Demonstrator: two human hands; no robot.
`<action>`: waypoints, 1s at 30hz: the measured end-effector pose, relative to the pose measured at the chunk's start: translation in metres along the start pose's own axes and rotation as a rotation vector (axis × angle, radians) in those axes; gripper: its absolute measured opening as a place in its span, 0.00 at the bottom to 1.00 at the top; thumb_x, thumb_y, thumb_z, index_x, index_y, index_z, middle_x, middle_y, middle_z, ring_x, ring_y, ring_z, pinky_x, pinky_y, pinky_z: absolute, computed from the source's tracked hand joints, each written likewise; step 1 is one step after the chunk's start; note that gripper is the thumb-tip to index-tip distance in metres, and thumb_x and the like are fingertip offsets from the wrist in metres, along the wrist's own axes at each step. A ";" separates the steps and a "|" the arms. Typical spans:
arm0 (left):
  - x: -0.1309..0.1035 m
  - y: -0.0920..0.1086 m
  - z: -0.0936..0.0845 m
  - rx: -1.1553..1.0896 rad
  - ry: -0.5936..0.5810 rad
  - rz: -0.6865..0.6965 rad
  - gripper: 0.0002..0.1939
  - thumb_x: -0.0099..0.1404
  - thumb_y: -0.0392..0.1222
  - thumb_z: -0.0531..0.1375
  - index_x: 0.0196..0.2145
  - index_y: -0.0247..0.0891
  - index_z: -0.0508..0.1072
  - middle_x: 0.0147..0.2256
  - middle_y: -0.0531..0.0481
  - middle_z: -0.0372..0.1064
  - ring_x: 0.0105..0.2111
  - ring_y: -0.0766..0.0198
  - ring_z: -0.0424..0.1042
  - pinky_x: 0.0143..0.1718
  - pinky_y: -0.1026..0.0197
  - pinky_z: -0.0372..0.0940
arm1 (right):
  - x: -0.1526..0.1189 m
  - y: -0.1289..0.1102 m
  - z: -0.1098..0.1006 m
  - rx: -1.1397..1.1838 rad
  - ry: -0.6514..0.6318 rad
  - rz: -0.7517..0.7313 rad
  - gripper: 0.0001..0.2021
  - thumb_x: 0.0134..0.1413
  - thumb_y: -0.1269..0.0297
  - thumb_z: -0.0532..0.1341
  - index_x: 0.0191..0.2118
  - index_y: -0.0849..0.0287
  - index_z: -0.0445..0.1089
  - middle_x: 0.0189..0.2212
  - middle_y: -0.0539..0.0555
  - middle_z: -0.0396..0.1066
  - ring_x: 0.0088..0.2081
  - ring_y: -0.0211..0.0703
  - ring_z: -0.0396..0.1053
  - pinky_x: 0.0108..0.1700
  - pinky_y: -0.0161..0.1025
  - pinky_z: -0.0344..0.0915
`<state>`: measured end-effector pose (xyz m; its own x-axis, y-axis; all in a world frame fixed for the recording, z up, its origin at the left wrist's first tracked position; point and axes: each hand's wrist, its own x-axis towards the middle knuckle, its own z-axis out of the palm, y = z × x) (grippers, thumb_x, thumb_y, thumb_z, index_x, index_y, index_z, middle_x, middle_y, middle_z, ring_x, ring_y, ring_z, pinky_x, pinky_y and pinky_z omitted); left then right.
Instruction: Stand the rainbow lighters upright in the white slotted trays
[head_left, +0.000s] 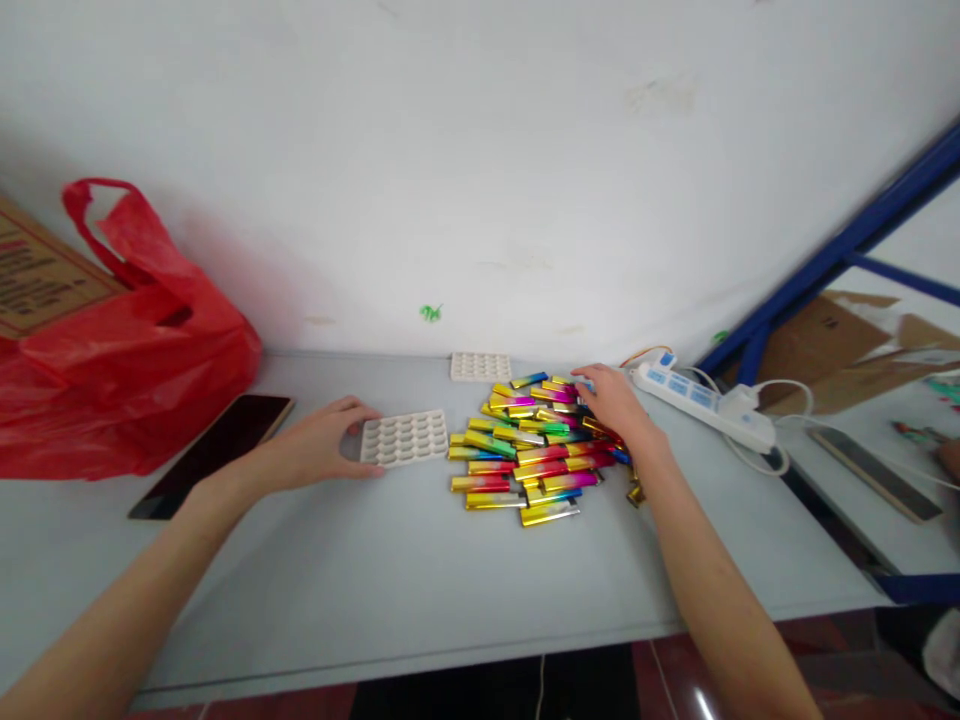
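left hand (324, 445) sits on the grey table (375, 590), fingers loosely curled around the left edge of a white dimpled tray (405, 438), thumb touching its near corner. right hand (615, 402) is out over the far right side of a pile of shiny rainbow-foil sticks (529, 450), fingers bent down into the pile; whether they pinch one, cannot tell. the pile lies just right of the tray, almost touching it. a second white tray (481, 366) rests farther back against the wall. a white power strip (701, 402) with blue sockets runs off to the right. on the left, a dark phone (214, 452) lies face up beside a red plastic bag (112, 340), and a cardboard box (34, 270) behind it carries print too blurred to read. a small green mark (430, 313) shows on the wall.
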<state>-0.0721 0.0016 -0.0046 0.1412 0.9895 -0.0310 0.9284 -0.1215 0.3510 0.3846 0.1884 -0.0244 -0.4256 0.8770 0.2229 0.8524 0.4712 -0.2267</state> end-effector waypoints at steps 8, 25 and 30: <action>0.033 0.007 -0.006 -0.024 -0.095 0.029 0.43 0.49 0.63 0.73 0.59 0.38 0.78 0.51 0.44 0.76 0.48 0.48 0.78 0.54 0.54 0.73 | 0.036 0.023 -0.009 -0.010 -0.199 -0.004 0.16 0.65 0.77 0.66 0.54 0.63 0.84 0.50 0.65 0.85 0.52 0.52 0.82 0.60 0.43 0.72; 0.012 0.016 0.009 -0.088 0.033 0.135 0.36 0.58 0.61 0.71 0.60 0.42 0.77 0.56 0.44 0.74 0.55 0.47 0.78 0.62 0.53 0.70 | -0.002 -0.039 -0.025 1.269 0.222 0.115 0.21 0.52 0.46 0.79 0.47 0.51 0.83 0.37 0.48 0.75 0.36 0.38 0.72 0.41 0.38 0.78; 0.011 0.016 0.010 -0.077 0.037 0.138 0.35 0.58 0.61 0.71 0.58 0.41 0.77 0.55 0.44 0.74 0.54 0.47 0.77 0.62 0.53 0.70 | -0.005 -0.100 -0.008 1.653 0.183 0.239 0.22 0.41 0.55 0.84 0.43 0.53 0.84 0.33 0.47 0.74 0.34 0.35 0.68 0.36 0.32 0.73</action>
<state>-0.0517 0.0097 -0.0090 0.2516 0.9662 0.0567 0.8717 -0.2516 0.4205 0.3041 0.1365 0.0047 -0.2029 0.9729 0.1114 -0.3742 0.0281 -0.9269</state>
